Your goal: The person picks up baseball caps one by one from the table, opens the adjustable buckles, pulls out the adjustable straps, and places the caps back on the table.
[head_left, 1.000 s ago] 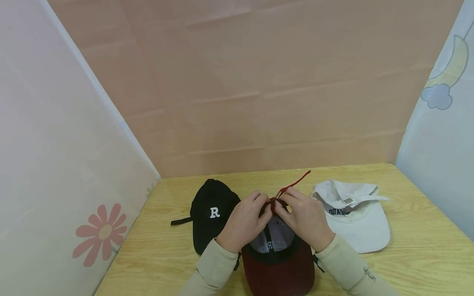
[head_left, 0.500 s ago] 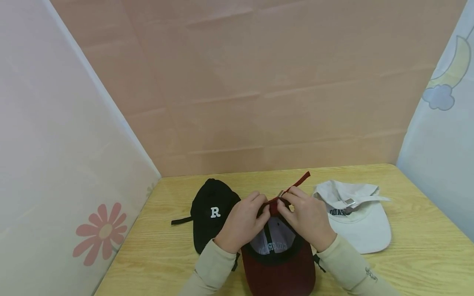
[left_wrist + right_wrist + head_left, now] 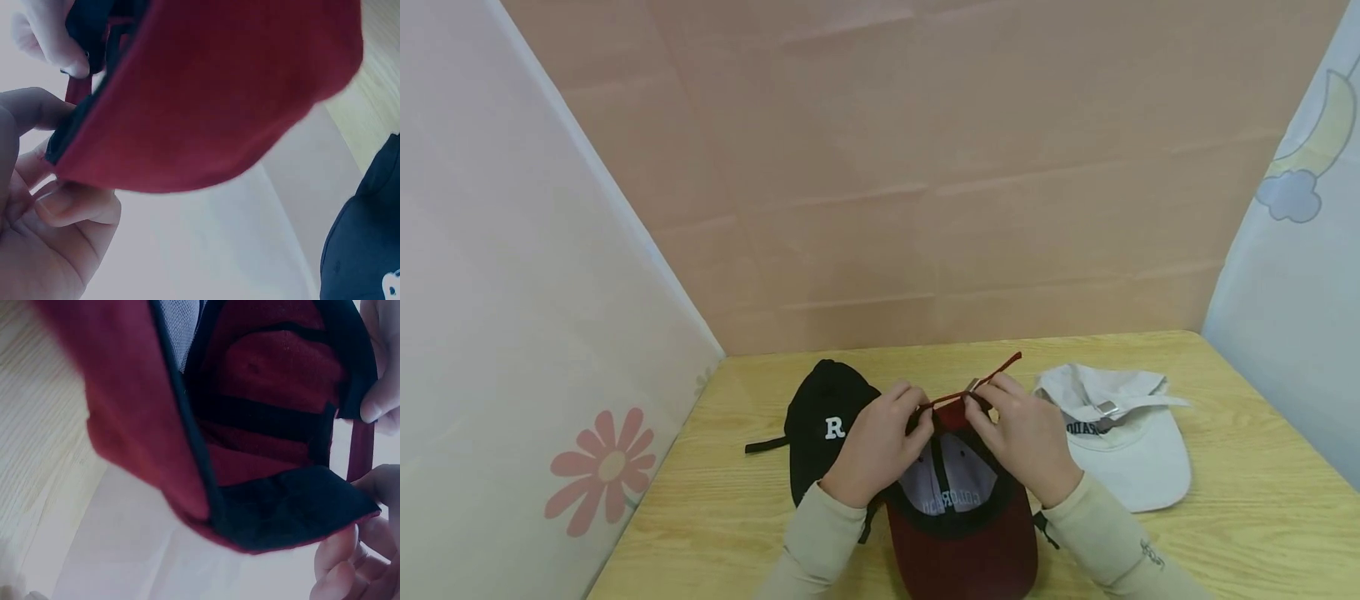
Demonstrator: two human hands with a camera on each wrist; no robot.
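A dark red baseball cap (image 3: pixel 966 554) lies upside down in the head view, its brim toward me and its grey-lined inside showing. Curled fingers of my left hand (image 3: pixel 880 442) pinch the left side of its back opening. My right hand (image 3: pixel 1026 433) pinches the opening's other side, close to the metal buckle (image 3: pixel 972 385). A thin red strap (image 3: pixel 951 398) spans the gap between both hands, and its loose end (image 3: pixel 1009 362) sticks out beyond the buckle. In the left wrist view the red crown (image 3: pixel 237 94) fills the middle. The right wrist view shows the black inner band (image 3: pixel 281 506).
To the left lies a black cap (image 3: pixel 820 425) with a white R, partly behind my left hand. A white cap (image 3: pixel 1135 467) with a buckled strap rests upside down on the right. All are on a wooden table (image 3: pixel 700 517) backed by a pinkish-brown panel (image 3: pixel 880 208).
My left hand has shifted slightly left, away from the right hand. More red strap shows between the hands, and the loose end beyond the buckle sits slightly lower and further left.
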